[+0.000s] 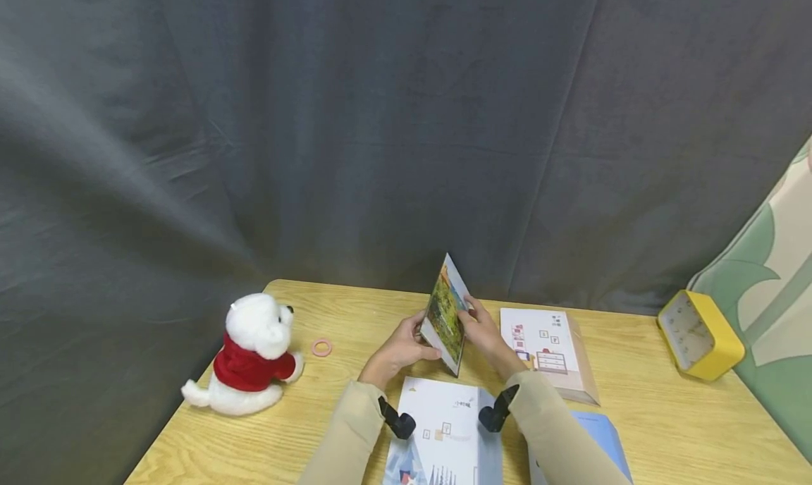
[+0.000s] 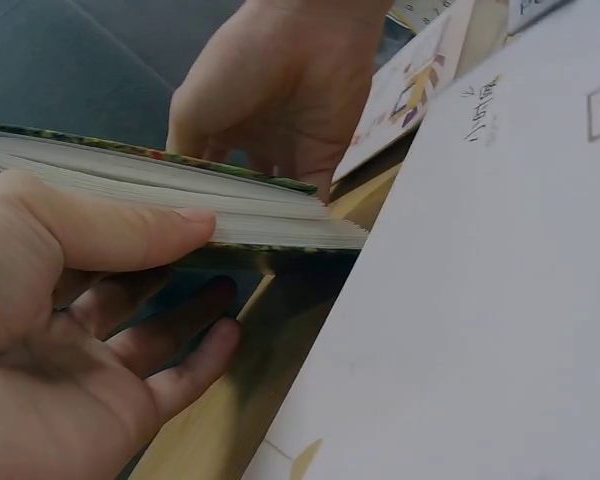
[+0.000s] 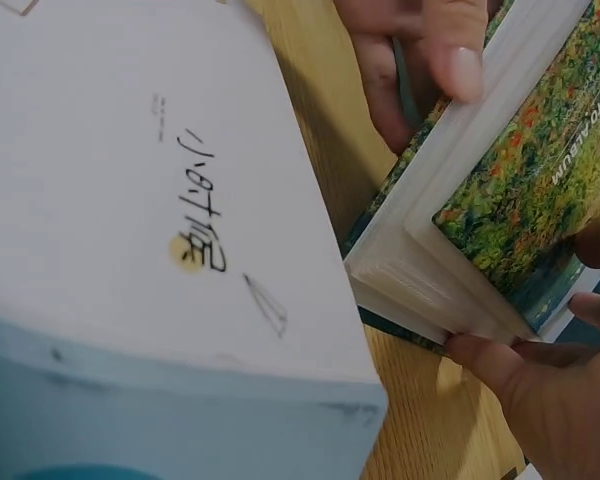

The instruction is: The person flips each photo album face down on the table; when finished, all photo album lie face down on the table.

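A small photo album (image 1: pixel 446 316) with a painted garden on its cover is held up, tilted, above the back of the table. My left hand (image 1: pixel 401 350) grips it from the left; in the left wrist view the thumb (image 2: pixel 130 232) lies along the page edges and the fingers are curled beneath. On the other side, my right hand (image 1: pixel 487 335) holds the album by its edge near the cover, fingers bent around it in the right wrist view. The words "PHOTO ALBUM" show on the cover there. Directly below lies a thick white book (image 1: pixel 438 418) with a pale blue side.
Right of my hands lies another white illustrated book (image 1: pixel 539 344), with a blue book (image 1: pixel 599 436) partly under my right sleeve. A yellow clock (image 1: pixel 713 337) stands far right. Leftward sit a white plush bear (image 1: pixel 254 365) in red and a pink ring (image 1: pixel 321 347). Dark curtain hangs behind.
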Motion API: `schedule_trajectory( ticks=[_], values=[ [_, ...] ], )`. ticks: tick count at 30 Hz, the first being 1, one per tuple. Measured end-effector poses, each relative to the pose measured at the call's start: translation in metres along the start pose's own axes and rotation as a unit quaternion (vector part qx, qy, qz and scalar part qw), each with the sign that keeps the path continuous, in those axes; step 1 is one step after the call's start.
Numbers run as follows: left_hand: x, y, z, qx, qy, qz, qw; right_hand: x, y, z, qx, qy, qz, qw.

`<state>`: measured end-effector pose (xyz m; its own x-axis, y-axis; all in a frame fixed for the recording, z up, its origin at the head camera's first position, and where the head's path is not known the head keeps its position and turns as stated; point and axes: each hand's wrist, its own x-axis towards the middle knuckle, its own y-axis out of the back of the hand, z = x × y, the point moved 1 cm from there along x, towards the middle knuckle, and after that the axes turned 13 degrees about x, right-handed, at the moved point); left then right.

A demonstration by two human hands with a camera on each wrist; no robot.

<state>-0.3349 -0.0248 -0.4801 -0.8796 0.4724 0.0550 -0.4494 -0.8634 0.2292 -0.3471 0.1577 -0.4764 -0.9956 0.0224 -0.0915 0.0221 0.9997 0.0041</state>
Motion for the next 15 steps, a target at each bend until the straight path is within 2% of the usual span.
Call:
schedule_trajectory(
  ticks=[7,15],
  values=[
    [-0.0001,-0.0038,0.0023,0.06,0.005,-0.001,0.9982,-0.0012,-0.0006,-0.0015,0.048,-0.002,-0.008,0.999],
    [0.0002,-0.0065,-0.0016,0.083,0.01,0.007,0.9964,-0.0033,-0.002,-0.0029,0.08,-0.015,-0.013,0.997]
  ],
)
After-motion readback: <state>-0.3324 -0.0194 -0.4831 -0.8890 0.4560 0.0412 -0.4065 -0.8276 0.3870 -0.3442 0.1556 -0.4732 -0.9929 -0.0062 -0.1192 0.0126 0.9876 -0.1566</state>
